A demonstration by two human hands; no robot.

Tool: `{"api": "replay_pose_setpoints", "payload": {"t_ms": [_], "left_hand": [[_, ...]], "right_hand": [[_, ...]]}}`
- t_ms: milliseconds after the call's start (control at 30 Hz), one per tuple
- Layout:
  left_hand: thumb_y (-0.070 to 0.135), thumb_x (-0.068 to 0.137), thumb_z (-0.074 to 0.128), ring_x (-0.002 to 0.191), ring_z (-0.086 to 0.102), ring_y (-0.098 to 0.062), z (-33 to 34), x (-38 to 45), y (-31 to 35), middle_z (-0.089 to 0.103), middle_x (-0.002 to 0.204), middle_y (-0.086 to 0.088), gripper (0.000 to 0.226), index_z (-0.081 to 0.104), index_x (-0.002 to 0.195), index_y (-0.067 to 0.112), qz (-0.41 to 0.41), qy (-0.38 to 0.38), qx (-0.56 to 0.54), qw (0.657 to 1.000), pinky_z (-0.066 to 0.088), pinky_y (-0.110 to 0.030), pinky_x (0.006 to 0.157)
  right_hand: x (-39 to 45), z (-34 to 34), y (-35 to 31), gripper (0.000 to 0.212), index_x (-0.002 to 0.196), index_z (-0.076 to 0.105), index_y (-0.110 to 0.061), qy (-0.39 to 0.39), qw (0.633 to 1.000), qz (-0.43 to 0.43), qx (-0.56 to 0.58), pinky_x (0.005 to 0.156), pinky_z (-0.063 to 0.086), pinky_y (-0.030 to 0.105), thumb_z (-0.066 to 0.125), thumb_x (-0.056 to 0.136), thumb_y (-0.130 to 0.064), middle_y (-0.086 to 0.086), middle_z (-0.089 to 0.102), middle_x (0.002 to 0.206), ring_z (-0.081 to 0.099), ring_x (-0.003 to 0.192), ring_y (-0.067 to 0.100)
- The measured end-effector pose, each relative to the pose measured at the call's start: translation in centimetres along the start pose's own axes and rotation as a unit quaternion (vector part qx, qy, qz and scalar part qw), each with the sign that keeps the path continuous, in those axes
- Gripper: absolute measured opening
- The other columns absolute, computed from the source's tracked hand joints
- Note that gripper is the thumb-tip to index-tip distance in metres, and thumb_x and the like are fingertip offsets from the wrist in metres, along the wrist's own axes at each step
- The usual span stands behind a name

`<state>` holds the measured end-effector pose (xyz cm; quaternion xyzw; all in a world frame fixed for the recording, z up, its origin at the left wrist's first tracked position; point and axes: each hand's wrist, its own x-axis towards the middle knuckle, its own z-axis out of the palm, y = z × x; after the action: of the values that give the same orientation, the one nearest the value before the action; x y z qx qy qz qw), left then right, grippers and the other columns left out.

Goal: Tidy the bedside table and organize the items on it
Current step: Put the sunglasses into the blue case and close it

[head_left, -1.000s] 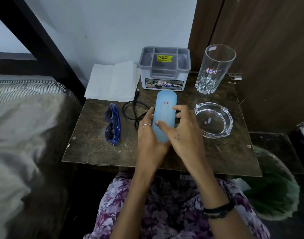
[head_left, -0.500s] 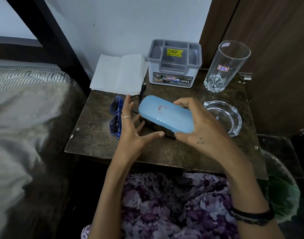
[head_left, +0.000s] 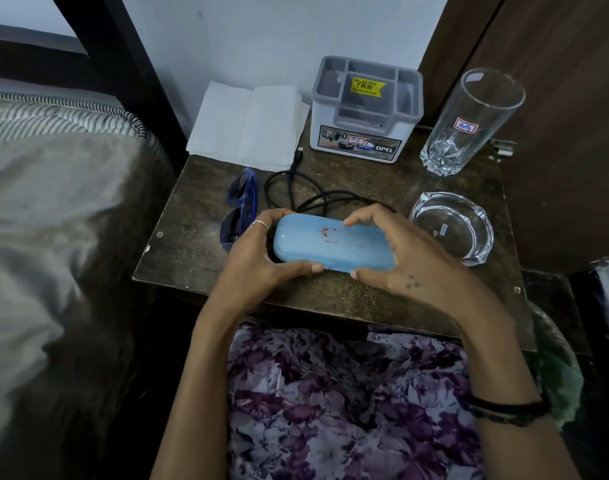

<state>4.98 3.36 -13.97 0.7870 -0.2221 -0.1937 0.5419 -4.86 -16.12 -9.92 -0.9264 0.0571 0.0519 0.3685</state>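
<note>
A closed light-blue glasses case (head_left: 332, 244) lies crosswise above the front of the dark bedside table (head_left: 192, 251). My left hand (head_left: 253, 261) grips its left end and my right hand (head_left: 403, 252) grips its right end, thumbs on the near edge. Blue sunglasses (head_left: 240, 206) lie folded just left of my left hand. A black cable (head_left: 296, 192) is coiled behind the case, partly hidden by it. At the back stand a white and grey organizer box (head_left: 367, 110), a folded white tissue (head_left: 249, 124) and a tall empty glass (head_left: 469, 121).
A clear glass ashtray (head_left: 450, 226) sits right of my right hand. A bed with grey bedding (head_left: 47, 209) borders the table on the left, with a dark bed post (head_left: 123, 64) behind. A wooden door (head_left: 555, 98) stands at the right. A bin with a green liner (head_left: 555, 372) is below right.
The case turned from pointing away from me to lying crosswise and came nearer the front edge. My left hand, open half a second ago, now grips its left end.
</note>
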Motion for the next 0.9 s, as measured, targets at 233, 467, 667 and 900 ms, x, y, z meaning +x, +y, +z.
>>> {"api": "replay_pose_setpoints", "payload": {"t_ms": [233,467,667,900], "left_hand": [[0.029,0.061,0.084,0.092,0.052,0.017,0.5,-0.1,-0.5,0.056,0.102,0.022,0.063,0.048,0.113,0.029,-0.003,0.048,-0.017,0.999,0.046,-0.006,0.071],[0.023,0.061,0.086,0.096,0.056,-0.014,1.4,-0.9,-0.1,0.057,0.105,0.002,0.069,0.049,0.118,0.017,-0.034,0.080,-0.025,0.996,0.045,-0.017,0.068],[0.020,0.060,0.087,0.092,0.052,-0.014,2.1,-2.0,0.6,0.057,0.104,-0.002,0.070,0.051,0.119,0.010,-0.047,0.119,-0.025,0.991,0.036,-0.006,0.058],[0.014,0.058,0.087,0.095,0.051,-0.016,1.9,-2.3,0.7,0.054,0.104,0.000,0.073,0.049,0.120,0.013,-0.051,0.100,-0.036,0.993,0.035,-0.010,0.060]], "right_hand": [[0.6,1.0,-1.9,0.052,0.121,0.043,-0.029,0.090,0.969,-0.084,-0.215,0.061,0.044,0.030,0.067,0.075,-0.038,-0.011,0.039,0.121,0.055,0.088,0.014],[0.3,0.6,-4.1,0.056,0.113,0.062,0.000,0.046,0.849,-0.193,-0.489,0.053,0.054,0.033,0.074,0.070,-0.032,0.014,0.068,0.101,0.070,0.081,0.026],[0.9,0.6,-5.6,0.062,0.131,0.036,0.016,-0.048,0.731,-0.190,-0.654,0.080,0.054,0.033,0.041,0.092,-0.032,0.033,0.054,0.123,0.061,0.107,0.033],[2.0,-0.7,-6.5,0.057,0.139,0.027,0.005,-0.112,0.782,-0.189,-0.583,0.067,0.045,0.038,0.040,0.094,-0.027,0.020,0.056,0.120,0.061,0.095,0.034]]}}
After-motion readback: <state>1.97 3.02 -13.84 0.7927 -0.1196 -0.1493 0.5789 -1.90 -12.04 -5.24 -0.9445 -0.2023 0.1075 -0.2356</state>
